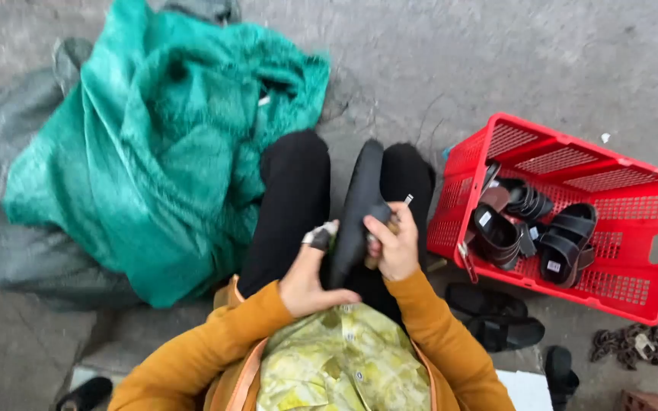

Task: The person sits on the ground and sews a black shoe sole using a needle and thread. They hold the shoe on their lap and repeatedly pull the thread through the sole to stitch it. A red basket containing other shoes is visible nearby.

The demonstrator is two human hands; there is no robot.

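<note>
You are gripping a black sole (359, 205) at centre frame: left hand (308, 274) closing round its lower edge to steady it, right hand (394, 243) pinching the side with a small tool. Red crate (649, 251) of sandals (531, 228) is sitting right.

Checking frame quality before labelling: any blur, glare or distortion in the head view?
Head view: light is flat and diffuse, with only soft shadows under the red plastic crate and no glare. The left hand, right hand and the black rubber sole they grip look slightly motion-soft. The green mesh net is smeared, its weave barely resolved. Wide-angle stretch shows toward the corners.
</note>
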